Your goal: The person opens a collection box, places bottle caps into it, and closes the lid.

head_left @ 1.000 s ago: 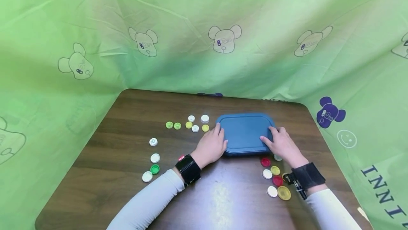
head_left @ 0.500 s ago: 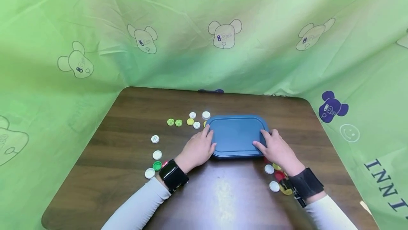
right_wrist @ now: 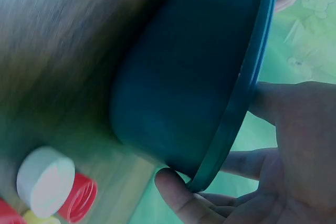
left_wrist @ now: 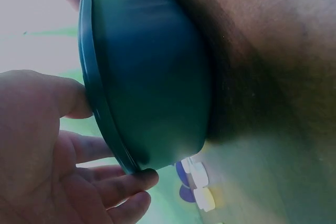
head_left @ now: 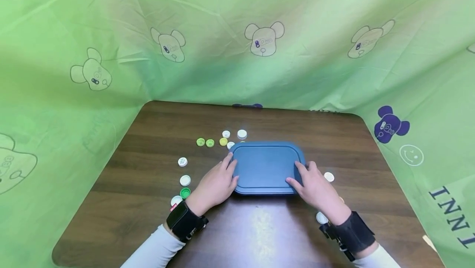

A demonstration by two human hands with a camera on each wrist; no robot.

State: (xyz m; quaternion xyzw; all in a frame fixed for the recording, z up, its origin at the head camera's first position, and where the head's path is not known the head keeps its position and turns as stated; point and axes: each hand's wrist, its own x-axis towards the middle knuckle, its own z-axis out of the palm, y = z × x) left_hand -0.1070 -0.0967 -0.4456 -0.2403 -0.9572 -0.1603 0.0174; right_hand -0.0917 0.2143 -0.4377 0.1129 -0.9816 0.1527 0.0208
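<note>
A blue lidded container (head_left: pixel 265 167) sits on the brown table (head_left: pixel 156 128), near its middle. My left hand (head_left: pixel 217 183) grips its left end and my right hand (head_left: pixel 313 185) grips its right end. In the left wrist view the left hand (left_wrist: pixel 47 150) has its thumb on the lid's rim and its fingers under the edge of the container (left_wrist: pixel 152 66). The right wrist view shows the same hold by the right hand (right_wrist: pixel 283 145) on the container (right_wrist: pixel 189 77).
Bottle caps lie around the container: green, yellow and white ones behind it (head_left: pixel 210 143), white and green ones to the left (head_left: pixel 185 180), white ones to the right (head_left: pixel 328 177). A white cap (right_wrist: pixel 44 182) and a red cap (right_wrist: pixel 81 198) lie by the right hand. Green cloth walls surround the table.
Both hands have drawn the blue container left and toward me across the table. The red and yellow caps near my right wrist are now mostly hidden behind that hand.
</note>
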